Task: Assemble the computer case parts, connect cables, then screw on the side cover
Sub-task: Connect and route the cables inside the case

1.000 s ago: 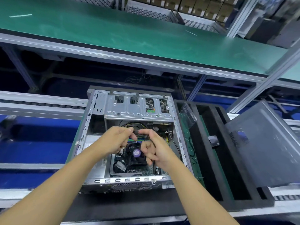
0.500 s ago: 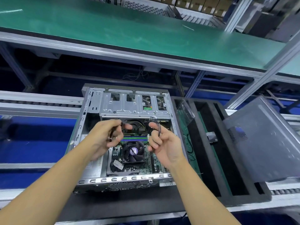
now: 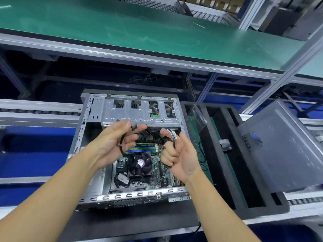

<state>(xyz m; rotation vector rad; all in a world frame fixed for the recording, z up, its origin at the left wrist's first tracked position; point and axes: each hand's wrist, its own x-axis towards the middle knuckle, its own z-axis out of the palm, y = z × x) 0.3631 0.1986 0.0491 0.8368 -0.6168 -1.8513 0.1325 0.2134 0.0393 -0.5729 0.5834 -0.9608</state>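
Note:
An open metal computer case (image 3: 90, 130) lies on its side in front of me, showing the motherboard with a black CPU fan (image 3: 139, 163) and memory sticks (image 3: 141, 148). My left hand (image 3: 113, 142) is raised above the case interior and pinches a black cable (image 3: 122, 142) with a connector at its tip. Just to the right, my right hand (image 3: 178, 154) curls its fingers round a bundle of thin wires (image 3: 172, 137) that runs down into the case. The grey side cover (image 3: 283, 147) leans at the right.
A black foam tray (image 3: 232, 154) with long slots lies right of the case, with a clear plastic piece (image 3: 195, 114) at its far end. A green shelf (image 3: 139, 30) spans overhead behind. Roller conveyor rails (image 3: 40, 110) run left and right.
Both hands have lifted out of the case and moved apart, each drawing its cable up with it. The fan and memory sticks are now uncovered.

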